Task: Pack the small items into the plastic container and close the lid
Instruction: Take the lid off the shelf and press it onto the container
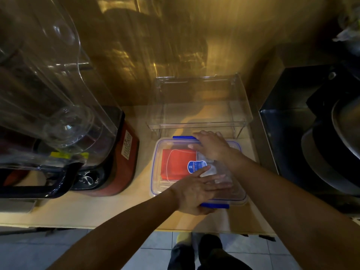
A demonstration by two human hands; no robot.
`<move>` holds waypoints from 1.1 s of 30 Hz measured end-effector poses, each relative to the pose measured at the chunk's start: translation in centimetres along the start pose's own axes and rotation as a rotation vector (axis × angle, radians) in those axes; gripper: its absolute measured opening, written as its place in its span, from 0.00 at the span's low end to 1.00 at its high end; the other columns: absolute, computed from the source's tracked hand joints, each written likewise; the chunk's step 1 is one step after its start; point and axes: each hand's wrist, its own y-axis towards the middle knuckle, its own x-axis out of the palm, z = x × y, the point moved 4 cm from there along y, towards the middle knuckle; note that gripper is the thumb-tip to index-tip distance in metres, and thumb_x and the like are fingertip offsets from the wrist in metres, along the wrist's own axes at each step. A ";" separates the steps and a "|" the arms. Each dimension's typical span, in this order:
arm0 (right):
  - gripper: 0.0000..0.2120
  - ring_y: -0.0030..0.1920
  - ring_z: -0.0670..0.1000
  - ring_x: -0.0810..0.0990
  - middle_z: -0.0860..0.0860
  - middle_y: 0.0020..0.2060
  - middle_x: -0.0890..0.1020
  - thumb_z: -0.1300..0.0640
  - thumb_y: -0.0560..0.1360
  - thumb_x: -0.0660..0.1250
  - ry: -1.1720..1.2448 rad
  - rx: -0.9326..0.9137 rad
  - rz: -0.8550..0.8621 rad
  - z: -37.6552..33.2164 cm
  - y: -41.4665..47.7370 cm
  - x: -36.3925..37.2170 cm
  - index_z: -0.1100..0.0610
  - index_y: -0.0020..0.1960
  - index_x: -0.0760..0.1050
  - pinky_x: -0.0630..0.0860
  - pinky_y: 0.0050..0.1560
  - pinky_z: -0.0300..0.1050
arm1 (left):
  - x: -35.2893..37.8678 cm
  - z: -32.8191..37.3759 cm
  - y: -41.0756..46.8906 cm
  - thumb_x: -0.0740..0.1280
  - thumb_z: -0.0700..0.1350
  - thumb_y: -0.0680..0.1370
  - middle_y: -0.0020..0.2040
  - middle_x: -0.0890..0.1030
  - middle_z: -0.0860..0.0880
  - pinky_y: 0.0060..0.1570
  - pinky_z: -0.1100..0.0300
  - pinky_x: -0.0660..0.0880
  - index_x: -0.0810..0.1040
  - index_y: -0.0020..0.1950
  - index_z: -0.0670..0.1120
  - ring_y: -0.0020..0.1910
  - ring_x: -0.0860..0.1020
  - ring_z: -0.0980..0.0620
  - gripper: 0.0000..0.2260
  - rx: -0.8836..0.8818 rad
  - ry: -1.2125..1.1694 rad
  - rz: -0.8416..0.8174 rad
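A clear plastic container (155, 168) with blue latches stands on the wooden counter, its transparent lid (175, 145) lying on top. A red packet (178, 162) and some pale items show through the lid, beside a blue-and-white label (195, 166). My left hand (196, 191) lies flat on the lid's near side, its thumb at the near blue latch (216, 205). Over the far rim my right hand (211, 145) presses down with fingers curled, next to the far blue latch (183, 137).
A red-based blender (115, 158) with a big clear jug stands at left. A clear plastic rack (198, 114) stands just behind the container. Dark cookware (331, 145) fills the right side. The counter's front edge (97, 225) runs above a tiled floor.
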 end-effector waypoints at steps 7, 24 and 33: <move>0.23 0.66 0.54 0.70 0.52 0.66 0.75 0.45 0.77 0.59 0.121 0.009 0.056 -0.2 0.6 0.3 0.53 0.70 0.68 0.58 0.63 0.52 | -0.2 0.4 -0.3 0.65 0.52 0.75 0.73 0.68 0.48 0.70 0.35 0.50 0.65 0.72 0.49 0.74 0.61 0.49 0.27 0.021 -0.008 0.075; 0.23 0.66 0.52 0.71 0.51 0.67 0.75 0.44 0.80 0.53 -0.026 -0.050 0.124 -0.4 -0.5 0.3 0.53 0.71 0.66 0.60 0.64 0.50 | 0.1 -0.1 -0.2 0.58 0.53 0.79 0.76 0.62 0.51 0.74 0.42 0.39 0.62 0.74 0.52 0.77 0.52 0.54 0.23 -0.028 -0.101 -0.017; 0.24 0.74 0.53 0.61 0.52 0.74 0.63 0.45 0.80 0.53 0.099 0.233 0.172 6.6 -6.1 0.0 0.51 0.74 0.59 0.55 0.71 0.53 | 0.5 -3.1 -7.4 0.54 0.63 0.77 0.75 0.61 0.53 0.75 0.50 0.51 0.58 0.74 0.56 0.75 0.56 0.50 0.27 -0.425 -0.160 0.118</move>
